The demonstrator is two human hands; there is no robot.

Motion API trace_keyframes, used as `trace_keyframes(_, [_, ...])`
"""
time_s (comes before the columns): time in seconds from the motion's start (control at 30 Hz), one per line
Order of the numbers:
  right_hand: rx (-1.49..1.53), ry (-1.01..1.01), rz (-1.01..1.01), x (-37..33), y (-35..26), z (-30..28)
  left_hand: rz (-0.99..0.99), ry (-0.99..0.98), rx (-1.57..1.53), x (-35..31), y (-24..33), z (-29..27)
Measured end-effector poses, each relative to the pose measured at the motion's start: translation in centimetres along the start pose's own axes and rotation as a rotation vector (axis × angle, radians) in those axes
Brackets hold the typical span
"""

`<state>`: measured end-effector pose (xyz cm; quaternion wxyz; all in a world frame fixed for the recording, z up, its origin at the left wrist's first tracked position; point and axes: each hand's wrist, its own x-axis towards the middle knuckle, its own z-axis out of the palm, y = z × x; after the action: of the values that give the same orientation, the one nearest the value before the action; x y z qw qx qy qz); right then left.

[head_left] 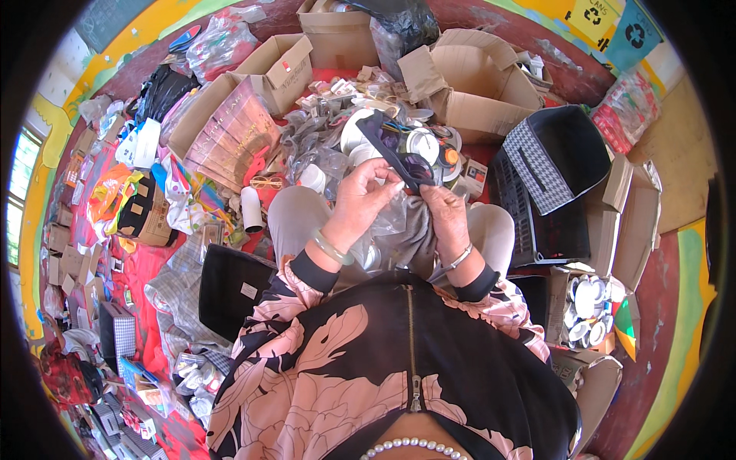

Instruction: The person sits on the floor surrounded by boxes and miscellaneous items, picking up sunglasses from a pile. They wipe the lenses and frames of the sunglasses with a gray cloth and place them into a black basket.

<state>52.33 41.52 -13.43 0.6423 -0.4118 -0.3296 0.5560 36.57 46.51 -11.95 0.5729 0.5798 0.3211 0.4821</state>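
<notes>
In front of my knees, my left hand [359, 198] and my right hand [447, 217] are close together at the near end of a dark flexible strip [378, 142]. Its kind is not clear; the far end points up and to the left. The fingers of both hands are pinched, the right thumb and fingers on the strip's lower end, the left fingertips right beside it. Clear plastic film [391, 216] and a grey cloth [418, 230] lie under my hands across my lap. Just beyond is a heap of white round lids [423, 143] and dark spools.
Open cardboard boxes [483, 84] stand behind the heap, with another, pinkish printed box [234, 138] to the left. At right are a black fabric bin [556, 157] and a box of white round pieces [589, 303]. Left of me sits a black bin [234, 291].
</notes>
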Motion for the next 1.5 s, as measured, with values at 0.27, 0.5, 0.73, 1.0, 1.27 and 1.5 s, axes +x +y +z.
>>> trace_keyframes(0.27, [-0.401,-0.021,-0.01,-0.5,2.5,-1.3,-0.199,0.009,0.096,0.2,0.3,-0.1])
trace_keyframes(0.5, [-0.204,-0.027,0.152,-0.4,2.1,-0.9,-0.321,-0.145,-0.174,0.1,0.7,-1.0])
trace_keyframes(0.73, [-0.663,-0.255,0.098,0.1,1.7,-1.8,-0.312,-0.081,-0.1,-0.3,-1.3,-1.3])
trace_keyframes(1.0, [-1.427,-0.173,-0.665,0.6,-6.3,-0.3,-0.119,-0.264,0.517,0.1,-1.1,-4.4])
trace_keyframes(1.27, [-1.811,-0.832,-0.975,1.1,-5.8,0.3,0.005,-0.65,0.933,-1.3,0.8,-3.7])
trace_keyframes(1.5, [-1.775,-0.943,-0.982,-0.7,-3.1,-1.4,0.016,-0.696,0.786,-2.4,-0.4,-4.3])
